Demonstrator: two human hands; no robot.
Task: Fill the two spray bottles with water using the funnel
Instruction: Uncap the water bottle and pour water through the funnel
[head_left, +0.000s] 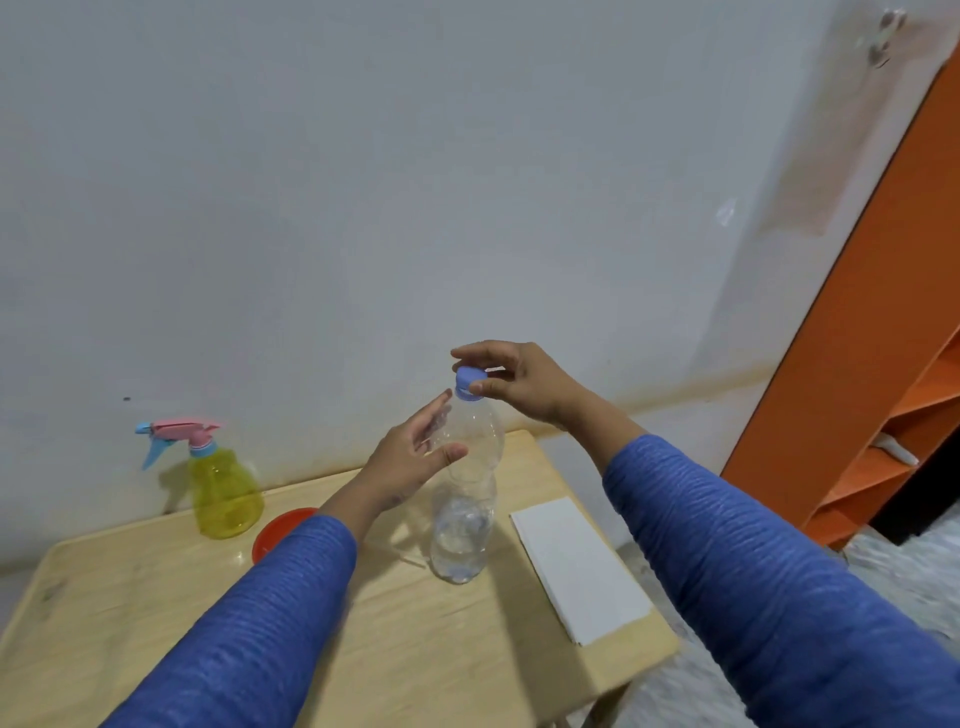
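Right hand (511, 382) pinches the blue cap (469, 383) of the water bottle (464, 499) standing mid-surface, apparently to turn it; left hand (410, 460), fingers spread, flanks it to steady; yellow spray bottle (221, 480) and red funnel (278, 530) wait near the far-left edge of the surface (363, 649).

— What carries everything here?

— A small light wooden table (156, 587) set close against the wall, with a raised lip along its edges.

— And what stands on it?

— A yellow spray bottle (224, 491) with a pink and blue trigger head, upright near the far edge. Just beside it a red funnel (275, 530) (partly hidden by a sleeve). Near the middle, a clear water bottle (464, 519) with a blue cap (469, 383) — upright, water low inside. Toward the right edge lies a folded white cloth (579, 566), flat.
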